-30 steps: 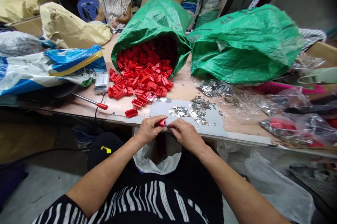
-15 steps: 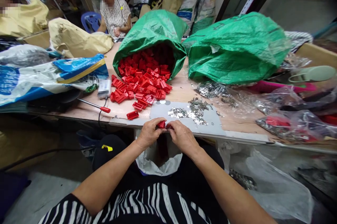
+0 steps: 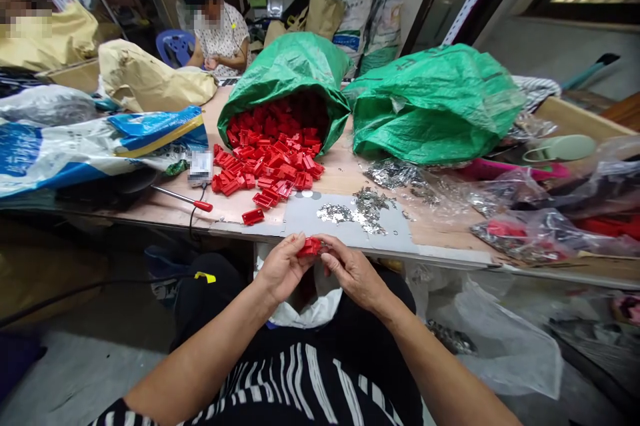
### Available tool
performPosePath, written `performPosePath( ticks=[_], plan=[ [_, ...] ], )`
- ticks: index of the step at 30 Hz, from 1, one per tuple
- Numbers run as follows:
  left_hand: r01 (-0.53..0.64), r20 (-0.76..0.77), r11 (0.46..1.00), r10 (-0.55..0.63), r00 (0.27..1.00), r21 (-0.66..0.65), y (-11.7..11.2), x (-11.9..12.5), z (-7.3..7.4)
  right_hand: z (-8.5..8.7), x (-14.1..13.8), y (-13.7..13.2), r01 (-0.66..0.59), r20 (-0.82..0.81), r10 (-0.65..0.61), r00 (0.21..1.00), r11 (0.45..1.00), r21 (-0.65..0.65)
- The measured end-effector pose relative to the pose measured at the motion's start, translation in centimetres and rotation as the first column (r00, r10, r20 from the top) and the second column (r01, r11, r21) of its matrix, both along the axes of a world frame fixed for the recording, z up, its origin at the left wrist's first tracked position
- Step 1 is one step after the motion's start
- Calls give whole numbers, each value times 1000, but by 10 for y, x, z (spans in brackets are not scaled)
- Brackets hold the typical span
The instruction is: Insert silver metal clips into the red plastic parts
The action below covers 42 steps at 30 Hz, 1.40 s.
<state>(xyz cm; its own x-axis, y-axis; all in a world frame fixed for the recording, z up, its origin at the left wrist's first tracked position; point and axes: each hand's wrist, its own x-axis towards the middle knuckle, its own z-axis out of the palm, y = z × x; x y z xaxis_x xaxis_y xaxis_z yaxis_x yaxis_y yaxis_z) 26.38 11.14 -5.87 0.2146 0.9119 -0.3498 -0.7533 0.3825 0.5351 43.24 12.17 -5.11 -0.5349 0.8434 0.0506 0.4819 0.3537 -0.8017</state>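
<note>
My left hand [image 3: 286, 270] pinches a small red plastic part [image 3: 310, 247] between thumb and fingers, just in front of the table edge. My right hand [image 3: 354, 274] is closed at the part's right end, its fingertips bunched together; whatever they hold there is too small to make out. Below both hands a white sack [image 3: 320, 309] stands open between my knees. Beyond them, a pile of like red parts [image 3: 270, 159] spills from a green sack [image 3: 295, 59]. Small shiny metal pieces [image 3: 370, 206] lie on a grey sheet [image 3: 400, 229] to the right of the pile.
A red-handled tool [image 3: 203, 205] and a cable lie left of the pile. A second green sack [image 3: 430, 106], clear plastic bags [image 3: 545, 233] and a pale green cup-like object [image 3: 565, 148] are at right. Across the table sits another person [image 3: 220, 33].
My left hand has turned palm up more, and the red part shows more fully. Both hands sit slightly lower. The right fingers have shifted along the part's end. The view has moved slightly.
</note>
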Motion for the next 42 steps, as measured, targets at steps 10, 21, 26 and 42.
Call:
performPosePath(
  ticks=[10, 21, 26, 42],
  plan=[
    [-26, 144, 989, 47, 989, -144, -8, 5, 5, 4, -6, -4, 47, 7, -47, 999, 997, 68],
    [33, -52, 999, -34, 998, -25, -12, 5, -14, -17, -3, 6, 150, -156, -166, 974, 982, -110],
    [195, -792, 957, 53, 608, 213, -16, -5, -52, -21, 28, 25, 386, 191, -404, 895, 914, 125],
    [183, -686, 854, 503, -526, 486, 38, -98, -55, -22, 18, 66, 259, 460, -412, 787, 896, 361]
  ],
)
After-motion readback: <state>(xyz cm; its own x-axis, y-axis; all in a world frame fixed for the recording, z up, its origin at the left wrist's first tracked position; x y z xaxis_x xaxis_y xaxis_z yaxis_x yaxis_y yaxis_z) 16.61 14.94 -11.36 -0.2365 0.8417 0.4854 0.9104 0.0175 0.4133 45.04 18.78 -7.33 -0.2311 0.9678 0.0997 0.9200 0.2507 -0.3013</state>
